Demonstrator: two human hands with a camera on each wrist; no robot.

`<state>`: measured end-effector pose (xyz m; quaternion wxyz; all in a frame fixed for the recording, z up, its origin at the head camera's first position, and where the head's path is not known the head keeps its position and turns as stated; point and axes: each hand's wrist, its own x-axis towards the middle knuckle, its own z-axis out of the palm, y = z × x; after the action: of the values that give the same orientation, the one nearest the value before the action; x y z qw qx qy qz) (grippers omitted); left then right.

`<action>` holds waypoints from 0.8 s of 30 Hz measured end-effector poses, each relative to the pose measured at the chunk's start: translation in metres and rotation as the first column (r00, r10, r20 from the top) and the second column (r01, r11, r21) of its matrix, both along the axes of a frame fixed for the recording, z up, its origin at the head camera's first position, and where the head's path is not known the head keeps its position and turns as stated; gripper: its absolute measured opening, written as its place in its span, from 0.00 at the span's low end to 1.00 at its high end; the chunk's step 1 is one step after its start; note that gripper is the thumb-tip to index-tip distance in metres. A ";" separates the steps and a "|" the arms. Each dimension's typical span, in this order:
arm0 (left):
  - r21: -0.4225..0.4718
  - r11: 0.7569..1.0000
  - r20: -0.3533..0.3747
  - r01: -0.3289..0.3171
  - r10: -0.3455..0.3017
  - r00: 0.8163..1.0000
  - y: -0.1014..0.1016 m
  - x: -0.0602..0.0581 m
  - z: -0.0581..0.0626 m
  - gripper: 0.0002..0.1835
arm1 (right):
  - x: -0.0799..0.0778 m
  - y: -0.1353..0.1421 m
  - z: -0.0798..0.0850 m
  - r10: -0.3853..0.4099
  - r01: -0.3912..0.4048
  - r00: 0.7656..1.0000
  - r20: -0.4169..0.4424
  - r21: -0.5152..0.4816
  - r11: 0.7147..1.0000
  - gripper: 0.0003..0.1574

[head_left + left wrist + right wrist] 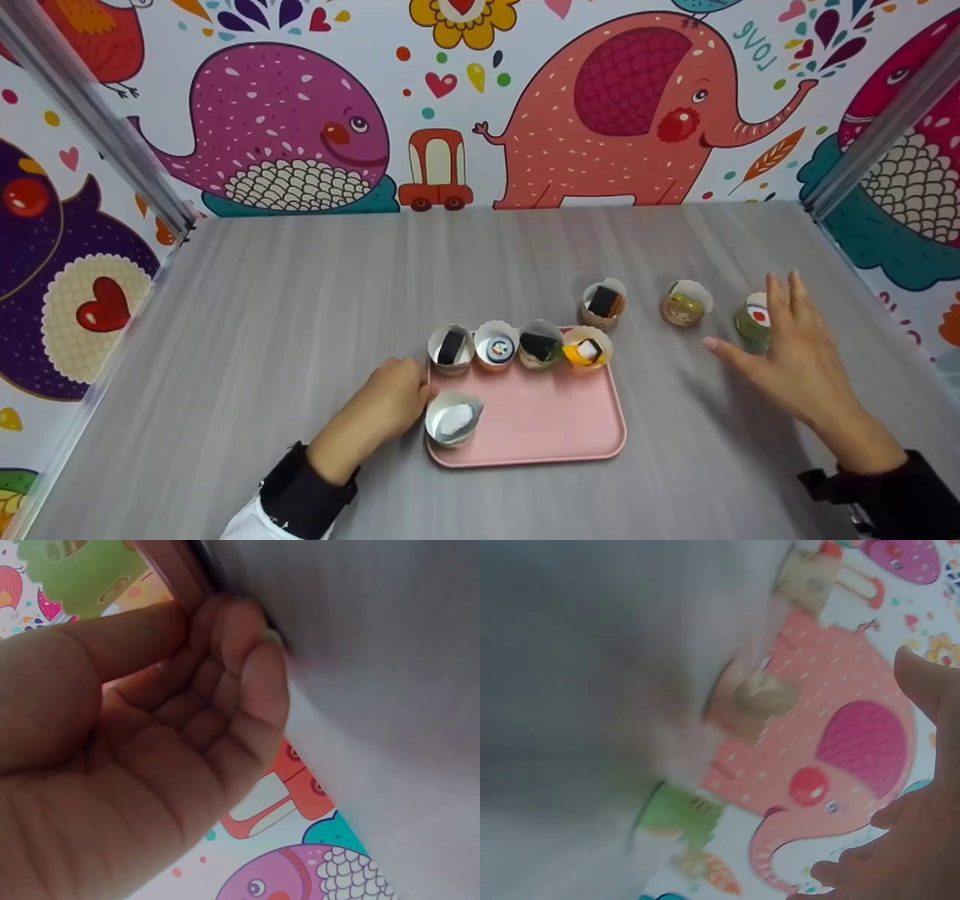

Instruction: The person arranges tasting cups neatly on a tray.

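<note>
Storybook walls around a grey table

A white-flecked, coral-red elephant with a magenta ear is printed large on the white back wall. Left of the elephant come a small, boxy red car, then a purple speckled whale. Slim silvery metal posts rise on either side of the elephant at the corners. Below it spreads a flat, pale-grey, wood-grained tabletop, softly lit.

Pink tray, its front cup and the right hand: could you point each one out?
Pink tray (555,420): head view, on its bare flat surface.
Front cup (450,400): head view, on its inside wall, near the far rim.
Right hand (801,360): head view, on the back of it.
</note>
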<state>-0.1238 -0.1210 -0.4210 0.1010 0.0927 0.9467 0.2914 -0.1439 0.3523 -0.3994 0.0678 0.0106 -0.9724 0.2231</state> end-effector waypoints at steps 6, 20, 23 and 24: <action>-0.005 1.000 0.005 -0.007 0.007 1.000 0.000 0.000 0.000 0.24 | -0.011 0.029 -0.007 -0.030 0.030 0.998 0.047 -0.010 0.999 0.75; -0.018 1.000 0.006 -0.014 0.014 1.000 0.001 0.000 0.000 0.23 | -0.043 0.049 -0.015 -0.018 0.034 0.976 0.219 -0.068 0.997 0.85; -0.008 1.000 -0.016 -0.003 0.002 1.000 0.000 0.000 0.000 0.24 | -0.047 0.049 -0.015 -0.034 0.055 0.967 0.251 -0.076 0.996 0.85; -0.004 1.000 -0.027 0.001 -0.001 1.000 0.000 0.001 0.000 0.24 | -0.048 0.049 -0.015 -0.040 0.062 0.965 0.258 -0.079 0.995 0.84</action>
<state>-0.1233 -0.1208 -0.4210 0.0886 0.0971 0.9484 0.2884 -0.1920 0.4016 -0.4144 -0.0521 -0.0463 -0.9624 0.2624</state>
